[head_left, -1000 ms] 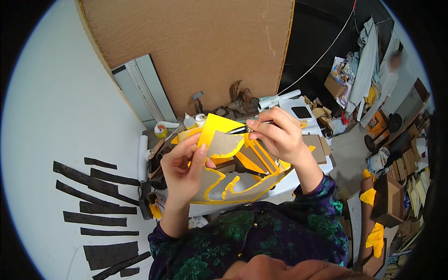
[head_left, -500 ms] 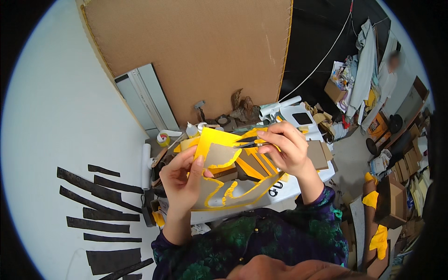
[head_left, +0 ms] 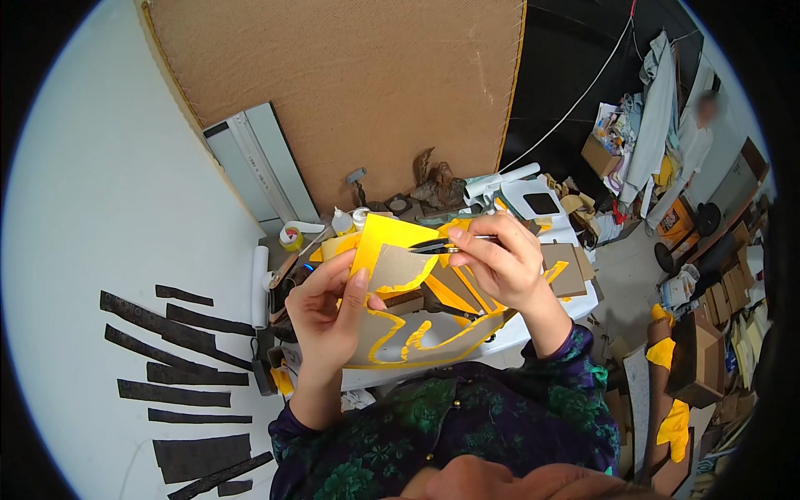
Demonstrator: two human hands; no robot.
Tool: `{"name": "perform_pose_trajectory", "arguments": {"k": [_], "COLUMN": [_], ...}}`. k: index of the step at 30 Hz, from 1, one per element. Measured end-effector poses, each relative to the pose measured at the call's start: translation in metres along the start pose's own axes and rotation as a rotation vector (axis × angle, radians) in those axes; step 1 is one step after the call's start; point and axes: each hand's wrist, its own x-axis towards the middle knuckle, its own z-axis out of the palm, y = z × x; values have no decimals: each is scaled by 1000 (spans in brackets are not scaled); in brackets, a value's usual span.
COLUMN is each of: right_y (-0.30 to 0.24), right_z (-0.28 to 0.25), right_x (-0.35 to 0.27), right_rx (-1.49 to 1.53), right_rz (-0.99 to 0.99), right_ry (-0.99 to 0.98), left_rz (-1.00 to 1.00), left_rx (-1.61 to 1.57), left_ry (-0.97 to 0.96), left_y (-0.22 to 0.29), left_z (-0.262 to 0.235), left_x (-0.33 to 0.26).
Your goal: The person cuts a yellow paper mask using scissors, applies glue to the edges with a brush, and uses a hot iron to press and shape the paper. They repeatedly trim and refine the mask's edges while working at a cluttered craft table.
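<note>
Between the thumb and fingers of my left hand (head_left: 325, 308) is a yellow-covered grey card piece (head_left: 402, 271), lifted above the table. Its yellow edging is notched and folded onto the grey face along the lower curve. My right hand (head_left: 504, 258) grips a pair of small dark scissors (head_left: 429, 247), blades pointing left against the right edge of the piece. The fingers partly hide the handles. Below my hands lies a larger grey panel (head_left: 350, 346) with curved cut-outs and yellow notched edging. Another dark tool (head_left: 450, 311) rests near its cut-out.
Cardboard pieces (head_left: 565, 279) lie on the table at the right. Along the back stand a hammer (head_left: 357, 179), a white bottle (head_left: 342, 222), a tape roll (head_left: 291, 239) and a carved dark ornament (head_left: 442, 183). A person (head_left: 696, 137) stands at the far right. Black strips (head_left: 175, 396) hang on the left wall.
The scissors' blades have come closer together and sit against the piece's right edge. My right hand has shifted slightly left and up. A yellow strip now shows on the cardboard at the right.
</note>
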Motion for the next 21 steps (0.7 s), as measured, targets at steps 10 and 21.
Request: {"name": "perform_pose_trajectory", "arguments": {"k": [10,21], "right_y": [-2,-6], "right_z": [6,7], "right_x": [1,6], "right_rx": [38,23], "right_rz": [29,37], "right_ry": [59,15], "left_rz": [4,-25], "left_rx": [-27,-22], "left_ry": [-13,-15], "left_y": [-3,-1], "left_z": [4,9], "left_x": [-1,-4]}}
